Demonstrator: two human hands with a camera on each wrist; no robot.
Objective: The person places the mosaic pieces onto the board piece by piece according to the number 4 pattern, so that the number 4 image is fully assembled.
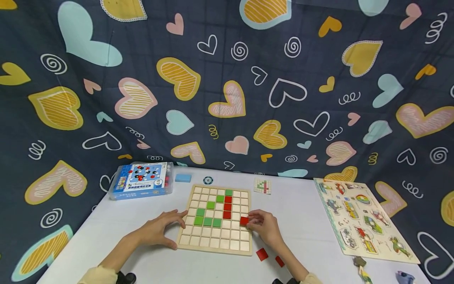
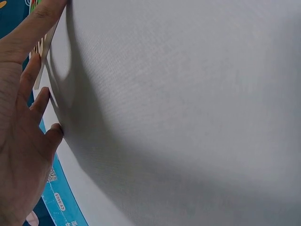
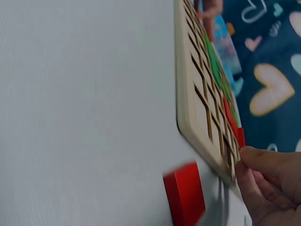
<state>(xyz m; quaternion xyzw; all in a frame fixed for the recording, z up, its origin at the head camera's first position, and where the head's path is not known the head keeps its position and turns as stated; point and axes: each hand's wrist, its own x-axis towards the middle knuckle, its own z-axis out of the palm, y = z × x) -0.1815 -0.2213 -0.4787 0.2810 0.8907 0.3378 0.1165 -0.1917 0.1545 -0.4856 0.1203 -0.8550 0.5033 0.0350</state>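
A wooden grid board [image 1: 214, 248] lies on the white table, with several green tiles [image 1: 208, 221] and a column of red tiles [image 1: 227, 207] set in its squares. At the board's right edge my right hand [image 1: 266, 227] pinches a red square tile [image 1: 244, 221] between thumb and fingertips. The right wrist view shows this red tile [image 3: 241, 136] standing above the grid's surface. My left hand [image 1: 156, 229] touches the board's left edge with its fingers spread and the thumb by the near left corner. Two loose red tiles [image 1: 262, 254] lie beside my right forearm.
Behind the board lie a small printed grid card [image 1: 262, 186], a round chip [image 1: 208, 180] and a light blue block [image 1: 183, 178]. A clear box with a molecule picture [image 1: 142, 180] stands back left. A picture puzzle board [image 1: 365, 221] and small figures [image 1: 362, 270] are on the right.
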